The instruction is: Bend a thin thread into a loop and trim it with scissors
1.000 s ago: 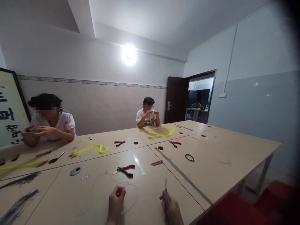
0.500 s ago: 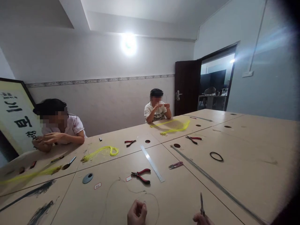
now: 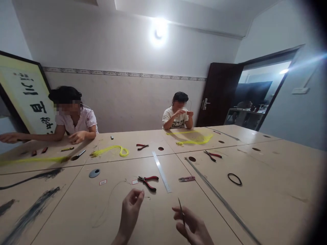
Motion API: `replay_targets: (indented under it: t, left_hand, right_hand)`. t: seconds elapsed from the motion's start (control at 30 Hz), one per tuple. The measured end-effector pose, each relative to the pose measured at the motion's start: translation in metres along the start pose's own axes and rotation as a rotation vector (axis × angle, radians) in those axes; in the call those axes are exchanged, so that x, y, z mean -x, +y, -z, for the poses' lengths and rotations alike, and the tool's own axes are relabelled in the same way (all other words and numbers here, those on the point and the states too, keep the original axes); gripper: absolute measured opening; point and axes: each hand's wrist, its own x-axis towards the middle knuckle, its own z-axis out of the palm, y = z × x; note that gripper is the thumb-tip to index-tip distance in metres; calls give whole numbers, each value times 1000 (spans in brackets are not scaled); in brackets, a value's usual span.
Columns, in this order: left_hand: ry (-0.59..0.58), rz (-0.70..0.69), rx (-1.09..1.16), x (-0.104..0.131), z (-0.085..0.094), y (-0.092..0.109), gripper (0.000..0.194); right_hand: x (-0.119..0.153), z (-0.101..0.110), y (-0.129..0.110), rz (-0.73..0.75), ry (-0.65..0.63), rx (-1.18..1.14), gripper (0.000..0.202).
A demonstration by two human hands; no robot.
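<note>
Near the front middle of the table, my left hand [image 3: 133, 204] is pinched on a thin line. A small hook-like piece [image 3: 148, 198] shows just right of its fingertips, and a loop of thin line [image 3: 108, 200] lies to its left. My right hand [image 3: 190, 223] holds a slim dark metal tool [image 3: 181, 211], tip upward. Red-handled pliers [image 3: 148, 183] lie just beyond my left hand, beside a small white label [image 3: 135, 182]. A steel ruler [image 3: 161, 172] and pink-handled snips [image 3: 187, 179] rest farther forward.
Two people [image 3: 76, 119] [image 3: 178, 114] sit across the table. Yellow line bundles [image 3: 109, 150], dark bundles [image 3: 38, 204], a long grey bundle [image 3: 217, 194], a black ring [image 3: 234, 179], more pliers [image 3: 212, 156] and a grey disc [image 3: 94, 173] lie around.
Both my hands have come up farther into view, and the right hand with its tool is closer to the left. The view has shifted. The person at left has stretched an arm out sideways.
</note>
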Motion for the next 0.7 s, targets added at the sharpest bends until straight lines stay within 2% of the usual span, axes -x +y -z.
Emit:
replay_targets:
  t: [0.17, 0.27, 0.37, 0.53, 0.6, 0.7]
  left_hand:
    - [66, -116, 89, -12, -14, 78, 19]
    - [81, -159, 159, -8, -26, 108, 16]
    - [63, -201, 223, -4, -34, 122, 19]
    - [37, -224, 279, -4, -40, 128, 21]
    - [39, -177, 304, -5, -43, 130, 20]
    - [62, -23, 292, -4, -50, 131, 21]
  right_hand:
    - [-39, 12, -67, 284, -328, -50, 50]
    - [-50, 11, -94, 370, -393, -80, 47]
    - [-57, 6, -107, 441, -320, -121, 35]
    - [-74, 0, -111, 536, -212, -279, 11]
    - [-78, -2, -109, 548, -200, -330, 7]
    - [-82, -2, -103, 535, -217, -358, 6]
